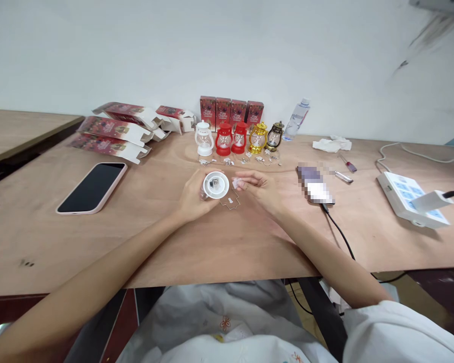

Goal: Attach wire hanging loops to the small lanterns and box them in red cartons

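Observation:
My left hand [192, 196] is closed around a small white lantern [216, 174], its round base turned up toward me. In the middle of the base an opening shows small dark and metallic parts. Close to its right side, my right hand [259, 187] pinches a small whitish translucent piece [236, 182], too small to name surely. On the table below and between the hands lies a thin wire loop [231, 205] with a little pale tag. Beyond them stand a white lantern [204, 138], two red lanterns [224, 139], a gold lantern [258, 138] and a bronze lantern [274, 136].
Red boxes [215, 112] stand against the wall; opened cartons [111, 133] lie at left. A phone [93, 189] rests left, a charging phone [315, 185] right. Farther right are a screwdriver [350, 166], a tissue [332, 144] and a power strip [412, 196]. A bottle [297, 120] leans behind.

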